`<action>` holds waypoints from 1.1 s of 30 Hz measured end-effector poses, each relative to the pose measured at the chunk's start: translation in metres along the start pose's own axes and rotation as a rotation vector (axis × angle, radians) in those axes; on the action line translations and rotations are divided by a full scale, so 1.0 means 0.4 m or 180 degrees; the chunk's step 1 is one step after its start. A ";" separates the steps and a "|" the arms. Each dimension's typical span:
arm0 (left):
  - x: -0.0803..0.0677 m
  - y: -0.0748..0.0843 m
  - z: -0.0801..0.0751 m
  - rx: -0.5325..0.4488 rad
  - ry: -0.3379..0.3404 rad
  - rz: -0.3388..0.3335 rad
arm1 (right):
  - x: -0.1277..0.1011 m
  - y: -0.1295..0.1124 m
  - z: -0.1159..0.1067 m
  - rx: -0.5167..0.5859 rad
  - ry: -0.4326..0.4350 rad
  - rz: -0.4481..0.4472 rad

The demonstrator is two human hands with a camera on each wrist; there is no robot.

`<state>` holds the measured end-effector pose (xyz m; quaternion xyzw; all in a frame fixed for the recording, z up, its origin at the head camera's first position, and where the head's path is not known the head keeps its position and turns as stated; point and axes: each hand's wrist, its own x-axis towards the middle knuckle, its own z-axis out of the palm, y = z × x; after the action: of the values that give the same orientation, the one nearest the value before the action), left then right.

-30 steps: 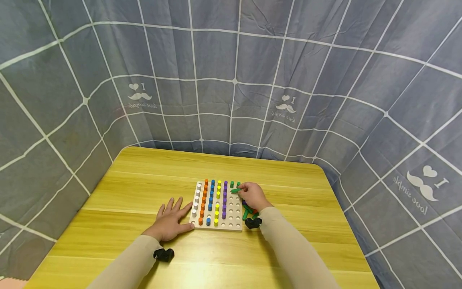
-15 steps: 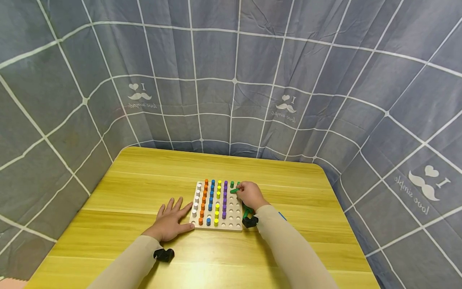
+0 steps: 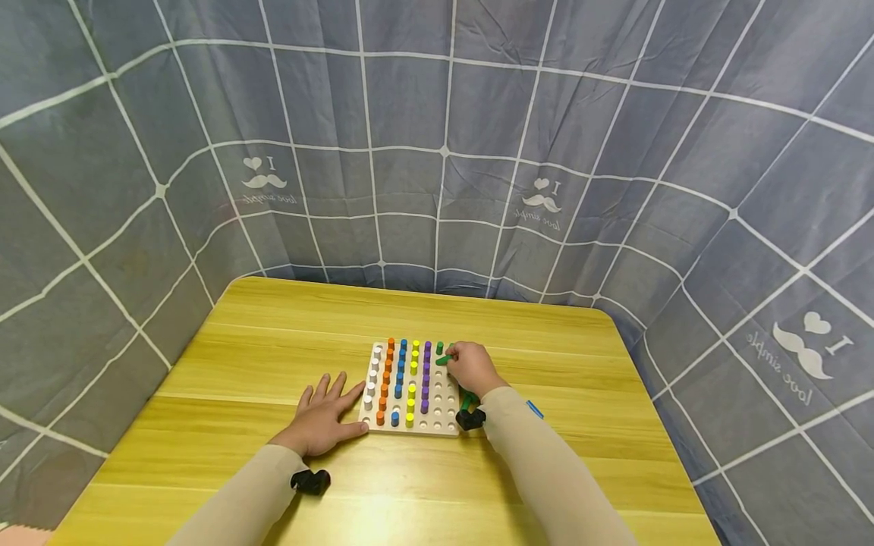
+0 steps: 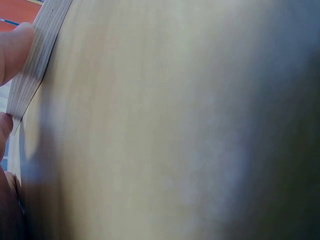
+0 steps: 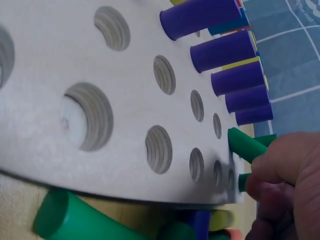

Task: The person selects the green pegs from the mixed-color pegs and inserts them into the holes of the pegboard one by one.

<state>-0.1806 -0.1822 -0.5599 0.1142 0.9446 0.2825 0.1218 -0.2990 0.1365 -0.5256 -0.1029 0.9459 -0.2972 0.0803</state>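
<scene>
Fingers and thumb of my right hand (image 3: 473, 367) were curled around a green peg (image 3: 444, 360), pinching it near the far right corner of the white pegboard (image 3: 437, 413), just right of the frame's centre in the head view. From the right wrist camera, the peg (image 5: 246, 145) slanted out of my fist at the lower right, its free end over the board's (image 5: 40, 100) empty holes beside the purple pegs (image 5: 225, 50). My right forearm ran back toward the lower right of the head view, the wrist raised over loose pegs (image 3: 467, 400) lying at the board's right edge.

My left hand (image 3: 322, 413) lay flat on the wooden table (image 3: 273, 334), fingers spread and straight, thumb touching the board's near left corner. In the left wrist view my fingertips (image 4: 14, 50) rested against the board's edge at the far left of the frame.
</scene>
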 end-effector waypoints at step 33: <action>-0.043 0.049 0.019 -0.0021 0.0036 -0.0090 | -0.041 0.029 -0.008 0.0848 -0.0087 0.0044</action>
<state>-0.1592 -0.1673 -0.5519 0.0989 0.9459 0.2845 0.1208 -0.2856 0.1517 -0.5281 -0.0888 0.8975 -0.4182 0.1081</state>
